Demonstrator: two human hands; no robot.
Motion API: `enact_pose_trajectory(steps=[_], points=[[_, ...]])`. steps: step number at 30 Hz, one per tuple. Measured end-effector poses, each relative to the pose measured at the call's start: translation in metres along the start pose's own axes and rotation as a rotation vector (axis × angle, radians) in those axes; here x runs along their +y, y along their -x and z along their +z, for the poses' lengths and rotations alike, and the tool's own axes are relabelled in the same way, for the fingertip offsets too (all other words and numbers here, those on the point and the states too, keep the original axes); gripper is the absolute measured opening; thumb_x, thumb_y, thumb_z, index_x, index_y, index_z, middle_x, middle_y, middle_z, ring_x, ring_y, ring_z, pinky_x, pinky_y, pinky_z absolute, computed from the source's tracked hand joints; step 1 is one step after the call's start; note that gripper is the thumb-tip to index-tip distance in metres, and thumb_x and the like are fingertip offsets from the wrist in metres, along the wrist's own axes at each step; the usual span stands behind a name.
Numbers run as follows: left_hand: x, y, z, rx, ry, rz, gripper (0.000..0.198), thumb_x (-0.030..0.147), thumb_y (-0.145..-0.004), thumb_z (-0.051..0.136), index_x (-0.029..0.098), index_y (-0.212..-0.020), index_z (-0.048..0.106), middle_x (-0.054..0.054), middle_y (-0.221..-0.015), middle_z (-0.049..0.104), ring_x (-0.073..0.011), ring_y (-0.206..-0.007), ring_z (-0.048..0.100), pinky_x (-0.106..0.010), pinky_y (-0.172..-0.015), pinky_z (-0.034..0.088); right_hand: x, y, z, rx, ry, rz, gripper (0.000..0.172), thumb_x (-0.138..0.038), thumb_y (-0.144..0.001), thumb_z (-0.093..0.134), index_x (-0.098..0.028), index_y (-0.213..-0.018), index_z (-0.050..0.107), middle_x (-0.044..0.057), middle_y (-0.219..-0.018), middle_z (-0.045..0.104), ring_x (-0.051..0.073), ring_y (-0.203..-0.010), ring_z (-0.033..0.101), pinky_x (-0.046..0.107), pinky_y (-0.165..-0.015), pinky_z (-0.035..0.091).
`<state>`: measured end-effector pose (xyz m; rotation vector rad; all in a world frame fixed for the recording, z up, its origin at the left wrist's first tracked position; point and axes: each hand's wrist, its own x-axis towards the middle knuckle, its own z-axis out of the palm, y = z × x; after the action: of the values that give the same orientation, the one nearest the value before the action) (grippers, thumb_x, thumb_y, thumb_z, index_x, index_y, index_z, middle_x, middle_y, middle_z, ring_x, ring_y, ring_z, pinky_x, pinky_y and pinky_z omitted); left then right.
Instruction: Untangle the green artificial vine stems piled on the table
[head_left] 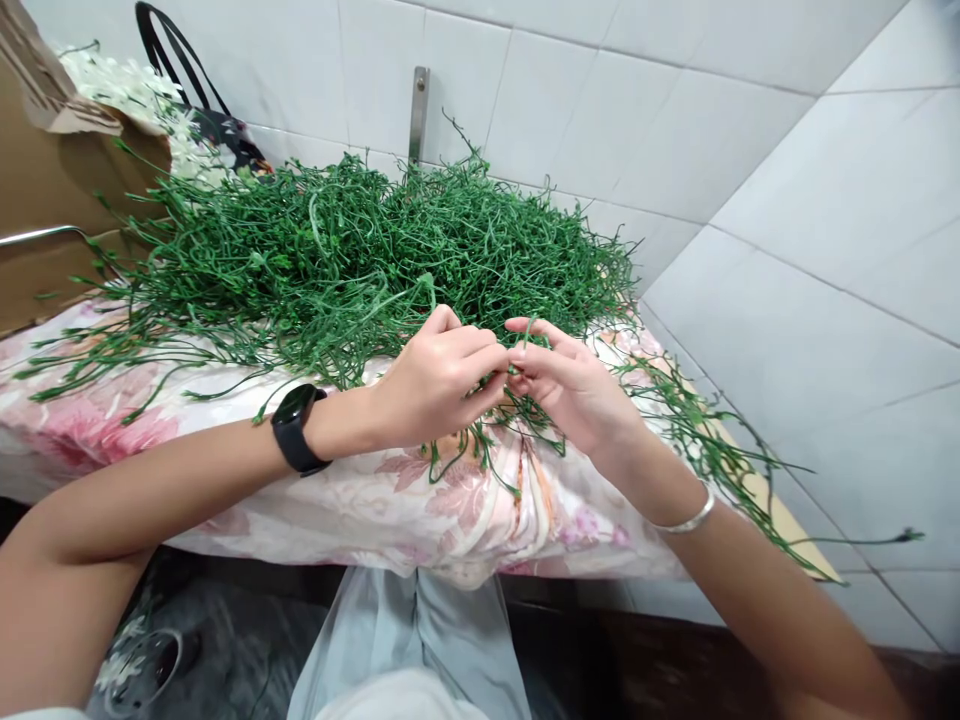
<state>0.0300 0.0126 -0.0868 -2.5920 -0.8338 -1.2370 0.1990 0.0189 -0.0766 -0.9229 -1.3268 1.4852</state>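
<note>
Two hands are meeting at the front edge of one desk (225, 520), which is lying under a pink floral cloth (375, 510). The left hand (439, 385) is curling nearly closed, its thumb and forefinger pinching one green sprig (480, 448). The right hand (574, 385) is pinching the same sprig from the other side, with its other fingers lying loosely bent. The fingertips of both hands are touching, and the sprig's thin ends are hanging just below them over the cloth.

One large heap (360, 240) of tangled green stems is sitting right behind the hands, filling most of the desk; the stems are too many and too tangled to count. Loose stems are trailing off the right corner.

One black watch (296, 428) is circling the left wrist, and one silver bangle (686, 520) is circling the right. One brown box (60, 180) is standing at the left end, with white blossoms (127, 85) and one black bag (217, 125) behind it. One clear plastic bag (412, 630) is hanging below the desk edge.
</note>
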Motion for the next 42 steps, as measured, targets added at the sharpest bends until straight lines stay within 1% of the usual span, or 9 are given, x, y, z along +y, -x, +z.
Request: enact_pose_trajectory(steps=[5,9,12,16,21,25,31,37,42], points=[[-0.004,-0.004,-0.011,-0.090,0.435,-0.311,0.016,0.027,-0.080,0.051,0.015,-0.073,0.059,0.000,-0.068,0.061,-0.0092,-0.062,0.049,-0.025,-0.066,0.035,-0.002,-0.001,-0.006,-0.108,0.000,-0.128,0.010,-0.018,-0.068,0.065,-0.020,-0.075,0.059,-0.004,-0.071,0.058,0.006,-0.062,0.057,0.020,-0.060,0.049],[-0.010,-0.009,-0.014,-0.027,0.662,-0.471,0.016,0.027,-0.078,0.054,0.013,-0.072,0.060,0.000,-0.067,0.060,-0.0086,-0.062,0.049,-0.021,-0.057,0.035,-0.003,0.002,-0.006,-0.122,0.142,-0.255,0.023,-0.023,-0.066,0.069,-0.022,-0.087,0.061,0.000,-0.087,0.063,0.010,-0.077,0.061,0.027,-0.076,0.053],[-0.012,-0.010,-0.014,0.022,0.668,-0.496,0.014,0.024,-0.076,0.057,0.012,-0.070,0.061,0.000,-0.065,0.060,-0.0074,-0.060,0.048,-0.020,-0.055,0.035,-0.003,0.006,-0.003,-0.142,0.267,-0.358,0.035,-0.023,-0.066,0.072,-0.022,-0.098,0.060,0.002,-0.095,0.064,0.012,-0.084,0.061,0.028,-0.079,0.053],[-0.015,-0.009,-0.012,0.015,0.665,-0.503,0.017,0.028,-0.075,0.061,0.012,-0.070,0.063,-0.001,-0.065,0.061,-0.0076,-0.059,0.048,-0.020,-0.054,0.035,-0.003,0.009,-0.001,-0.081,0.539,-0.569,0.019,-0.022,-0.077,0.062,-0.023,-0.096,0.065,0.001,-0.089,0.066,0.010,-0.080,0.062,0.027,-0.075,0.053],[-0.016,-0.006,-0.008,-0.105,0.625,-0.443,0.019,0.030,-0.075,0.060,0.012,-0.071,0.065,-0.001,-0.066,0.062,-0.0083,-0.062,0.051,-0.020,-0.059,0.037,-0.002,0.009,-0.006,0.020,0.937,-0.976,0.017,-0.021,-0.075,0.065,-0.028,-0.089,0.069,0.001,-0.081,0.065,0.011,-0.072,0.059,0.028,-0.065,0.049],[-0.010,-0.007,-0.006,-0.217,0.692,-0.466,0.014,0.023,-0.075,0.058,0.012,-0.070,0.066,0.000,-0.065,0.062,-0.0087,-0.064,0.053,-0.019,-0.060,0.038,-0.003,0.009,-0.008,0.017,1.074,-1.152,0.024,-0.018,-0.073,0.066,-0.032,-0.092,0.068,0.001,-0.082,0.063,0.012,-0.072,0.057,0.029,-0.063,0.048],[-0.008,-0.007,-0.003,-0.184,0.887,-0.628,0.013,0.024,-0.071,0.063,0.011,-0.071,0.067,-0.002,-0.067,0.064,-0.0097,-0.064,0.055,-0.022,-0.062,0.040,0.002,0.011,-0.007,-0.022,0.934,-1.119,0.027,-0.018,-0.073,0.066,-0.026,-0.099,0.060,0.001,-0.080,0.064,0.012,-0.068,0.058,0.029,-0.061,0.048],[-0.016,-0.005,0.004,-0.067,1.046,-0.780,0.016,0.028,-0.063,0.071,0.014,-0.071,0.070,-0.002,-0.071,0.068,-0.0101,-0.067,0.057,-0.023,-0.065,0.042,0.003,0.009,-0.010,-0.031,0.896,-1.088,0.018,-0.028,-0.068,0.072,-0.023,-0.077,0.057,0.001,-0.075,0.064,0.015,-0.069,0.060,0.032,-0.063,0.048],[-0.019,-0.005,0.002,-0.042,1.056,-0.790,0.014,0.027,-0.063,0.071,0.014,-0.068,0.069,-0.001,-0.069,0.067,-0.0088,-0.065,0.056,-0.023,-0.065,0.042,-0.001,0.009,-0.008,-0.021,0.969,-1.113,0.020,-0.034,-0.066,0.071,-0.022,-0.073,0.057,0.004,-0.098,0.063,0.017,-0.082,0.057,0.036,-0.071,0.048]])
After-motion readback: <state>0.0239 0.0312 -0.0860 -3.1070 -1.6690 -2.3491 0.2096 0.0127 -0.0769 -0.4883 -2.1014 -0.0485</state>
